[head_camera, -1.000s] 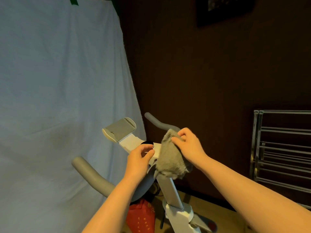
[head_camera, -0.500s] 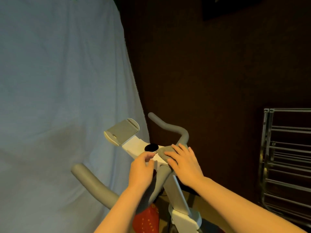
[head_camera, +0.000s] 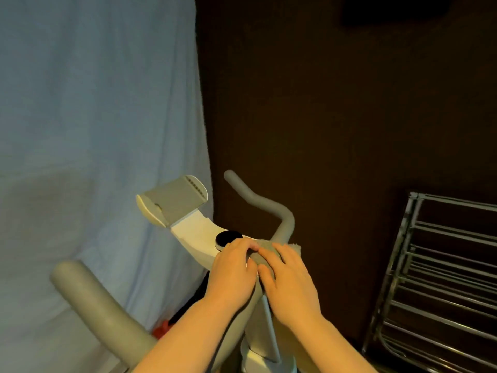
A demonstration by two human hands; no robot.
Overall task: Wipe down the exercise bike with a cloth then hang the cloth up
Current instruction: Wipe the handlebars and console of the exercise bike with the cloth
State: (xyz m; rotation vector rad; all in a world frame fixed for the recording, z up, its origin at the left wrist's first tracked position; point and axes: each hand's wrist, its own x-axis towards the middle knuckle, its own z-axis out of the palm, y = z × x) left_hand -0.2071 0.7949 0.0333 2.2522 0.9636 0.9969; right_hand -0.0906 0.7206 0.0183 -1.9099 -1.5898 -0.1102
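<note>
Grey cloth [head_camera: 265, 253] bunched on the white exercise bike [head_camera: 196, 234] at the handlebar centre, beside its black knob

Readable text: none anywhere in view.
White exercise bike console [head_camera: 196, 232]: no legible label or brand.
Black round dial [head_camera: 228, 237]: blank, no numbers.
</note>
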